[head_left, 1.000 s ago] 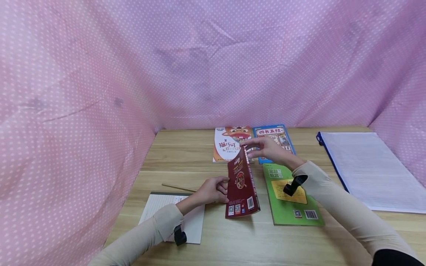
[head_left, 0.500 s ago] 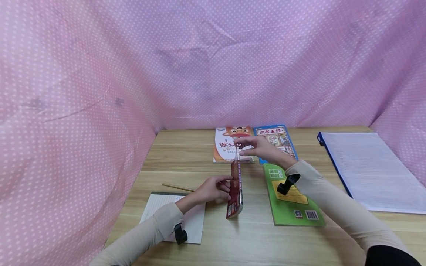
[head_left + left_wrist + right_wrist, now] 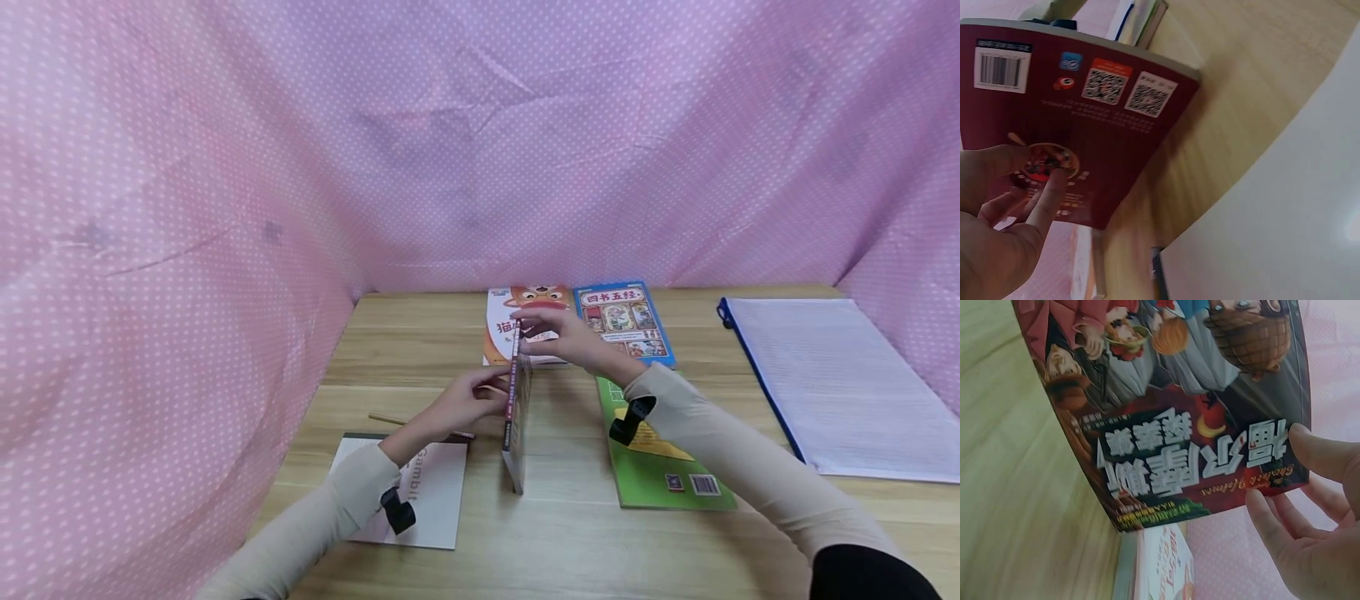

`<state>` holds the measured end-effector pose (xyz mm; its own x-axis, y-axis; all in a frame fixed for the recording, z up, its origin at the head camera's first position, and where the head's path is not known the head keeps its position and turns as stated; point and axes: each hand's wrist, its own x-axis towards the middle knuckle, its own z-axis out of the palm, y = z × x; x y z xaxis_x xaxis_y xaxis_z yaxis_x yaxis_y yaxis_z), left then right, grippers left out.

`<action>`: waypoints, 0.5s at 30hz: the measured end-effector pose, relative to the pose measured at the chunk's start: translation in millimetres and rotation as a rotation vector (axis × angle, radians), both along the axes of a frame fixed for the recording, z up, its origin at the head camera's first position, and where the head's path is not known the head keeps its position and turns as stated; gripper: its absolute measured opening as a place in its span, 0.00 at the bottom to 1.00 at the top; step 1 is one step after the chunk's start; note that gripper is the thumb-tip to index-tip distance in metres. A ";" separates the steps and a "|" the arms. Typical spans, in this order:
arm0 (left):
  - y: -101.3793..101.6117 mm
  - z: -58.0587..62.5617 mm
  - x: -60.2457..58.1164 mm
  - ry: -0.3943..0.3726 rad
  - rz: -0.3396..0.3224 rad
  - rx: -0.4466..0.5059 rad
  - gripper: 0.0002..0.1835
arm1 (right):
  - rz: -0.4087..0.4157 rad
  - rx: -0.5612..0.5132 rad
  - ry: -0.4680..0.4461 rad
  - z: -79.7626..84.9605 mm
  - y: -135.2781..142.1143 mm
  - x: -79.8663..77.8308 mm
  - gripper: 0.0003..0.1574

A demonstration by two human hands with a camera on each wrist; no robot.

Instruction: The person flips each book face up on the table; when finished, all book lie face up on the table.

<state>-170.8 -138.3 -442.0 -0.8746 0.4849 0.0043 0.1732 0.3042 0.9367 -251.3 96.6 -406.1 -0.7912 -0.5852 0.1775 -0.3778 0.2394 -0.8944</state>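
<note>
A thin book [image 3: 513,412] stands on edge, spine up, between both hands in the head view. Its maroon back cover [image 3: 1122,159] with barcode and QR codes faces the left hand. The illustrated front cover [image 3: 1166,369] faces the right side. My right hand [image 3: 566,337] pinches the book's far end, thumb on the front cover in the right wrist view. My left hand [image 3: 465,407] touches the back cover with extended fingertips [image 3: 1057,178]. Beneath the left forearm lies a white notepad [image 3: 438,500] with printed letters; a thin stick-like pencil or pen [image 3: 386,418] lies behind it, partly hidden by the hand.
At the back lie an orange-and-white book [image 3: 498,333] and a blue book [image 3: 618,321]. A green book [image 3: 660,479] lies under the right forearm, partly covered. On the right is a white zip pouch [image 3: 840,383] with a blue edge. Pink dotted cloth [image 3: 480,150] surrounds the wooden table.
The maroon book has tilted from showing its back cover to standing on edge, shifting slightly left. Both hands have moved left with it, and more of the notepad's lettering shows.
</note>
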 end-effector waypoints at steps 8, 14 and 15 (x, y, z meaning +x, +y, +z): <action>-12.6 19.4 -4.5 -0.093 0.069 0.133 0.27 | -0.004 -0.001 -0.031 -3.9 -17.1 6.0 0.38; -23.5 28.5 -4.8 -0.122 0.097 0.131 0.27 | -0.008 0.014 -0.061 -7.0 -24.6 10.4 0.42; -25.6 28.9 -5.0 -0.116 0.100 0.123 0.27 | -0.002 0.010 -0.066 -8.4 -25.6 10.6 0.42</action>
